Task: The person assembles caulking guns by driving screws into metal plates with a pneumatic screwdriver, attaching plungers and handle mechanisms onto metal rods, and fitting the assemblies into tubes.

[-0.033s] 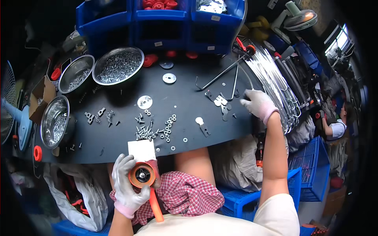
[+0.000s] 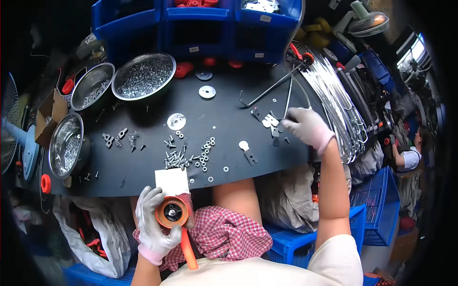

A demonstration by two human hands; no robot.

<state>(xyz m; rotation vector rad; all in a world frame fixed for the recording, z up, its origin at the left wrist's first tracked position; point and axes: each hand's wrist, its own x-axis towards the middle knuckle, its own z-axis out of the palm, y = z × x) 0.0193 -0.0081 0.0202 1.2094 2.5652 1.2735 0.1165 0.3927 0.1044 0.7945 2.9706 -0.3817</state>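
My left hand (image 2: pixel 153 224), in a white glove with a pink cuff, is closed around an orange round housing (image 2: pixel 172 212) with a dark hub and a metal bolt or nut at its centre. An orange handle (image 2: pixel 189 250) points down from it. Behind it a white block (image 2: pixel 171 182) stands at the table's front edge. My right hand (image 2: pixel 309 127), gloved alike, reaches over the right of the table with its fingers partly bent and apart. Its fingertips are beside small metal plates (image 2: pixel 271 121) and the lower end of a bent metal rod (image 2: pixel 289 97); contact is unclear.
Loose screws (image 2: pixel 175 158) and nuts (image 2: pixel 205 155) lie mid-table, with a flat bracket (image 2: pixel 247 152) to their right. Metal bowls of hardware (image 2: pixel 145 78) stand at left. Blue bins (image 2: pixel 196 14) rise at the back. Wire rods (image 2: pixel 329 90) are stacked at right. A person (image 2: pixel 410 157) sits far right.
My right hand has moved left, from the table's right edge toward the small metal plates and the rod end. My left hand and the orange housing stay in place. The view has shifted slightly.
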